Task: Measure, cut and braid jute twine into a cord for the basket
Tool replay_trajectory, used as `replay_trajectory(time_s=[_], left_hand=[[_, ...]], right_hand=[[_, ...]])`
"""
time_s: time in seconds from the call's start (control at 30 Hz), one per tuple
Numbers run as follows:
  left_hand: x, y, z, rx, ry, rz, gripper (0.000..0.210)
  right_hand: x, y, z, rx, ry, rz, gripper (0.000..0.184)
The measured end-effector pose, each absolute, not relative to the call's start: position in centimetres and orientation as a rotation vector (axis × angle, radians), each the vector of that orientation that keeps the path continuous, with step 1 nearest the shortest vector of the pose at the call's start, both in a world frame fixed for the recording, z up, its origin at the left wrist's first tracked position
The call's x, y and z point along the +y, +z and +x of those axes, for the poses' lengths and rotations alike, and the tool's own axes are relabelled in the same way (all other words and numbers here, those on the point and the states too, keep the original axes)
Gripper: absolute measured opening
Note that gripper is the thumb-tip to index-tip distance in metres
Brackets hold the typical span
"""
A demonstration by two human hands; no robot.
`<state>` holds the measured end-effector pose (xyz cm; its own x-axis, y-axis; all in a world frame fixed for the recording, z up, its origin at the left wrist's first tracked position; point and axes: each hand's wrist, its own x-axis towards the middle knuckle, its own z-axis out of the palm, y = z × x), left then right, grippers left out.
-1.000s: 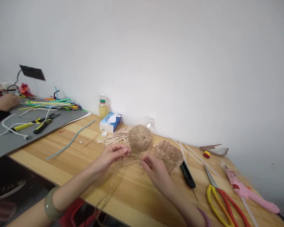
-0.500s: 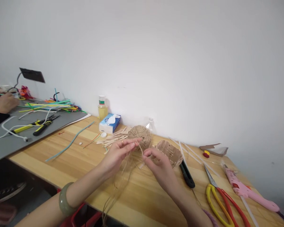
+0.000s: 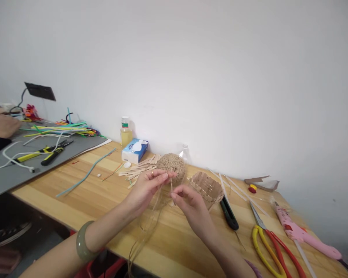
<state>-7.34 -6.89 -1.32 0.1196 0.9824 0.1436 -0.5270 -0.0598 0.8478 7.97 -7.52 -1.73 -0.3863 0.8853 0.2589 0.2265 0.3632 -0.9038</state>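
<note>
Left hand [image 3: 149, 187] and right hand [image 3: 193, 204] pinch twine [image 3: 171, 185]; best held taut between fingertips, loose strands [image 3: 144, 230] below untangled.

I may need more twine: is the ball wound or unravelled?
Wound: the ball is round, its windings crossing each other. Whether the strand between the left hand and right hand joins it, I cannot tell.
</note>
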Motion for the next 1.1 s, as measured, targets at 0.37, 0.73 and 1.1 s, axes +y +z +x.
replay_trajectory(time_s=[0.37, 0.73, 1.1], left_hand=[[-7.5, 2.6, -6.8, 0.766, 1.348, 1.259, 0.01], [-4.3, 8.6, -8.5, 0.761, 1.687, 1.21, 0.011], [-0.2, 10.6, -20.8, 0.786, 1.968, 0.664, 0.014]], right_hand=[[-8.2, 0.2, 7.7, -1.668, 1.464, -0.668, 0.031], [-7.6, 0.7, 9.5, -1.588, 1.831, -0.515, 0.03], [-6.6, 1.5, 14.5, -1.938, 1.659, -0.835, 0.032]])
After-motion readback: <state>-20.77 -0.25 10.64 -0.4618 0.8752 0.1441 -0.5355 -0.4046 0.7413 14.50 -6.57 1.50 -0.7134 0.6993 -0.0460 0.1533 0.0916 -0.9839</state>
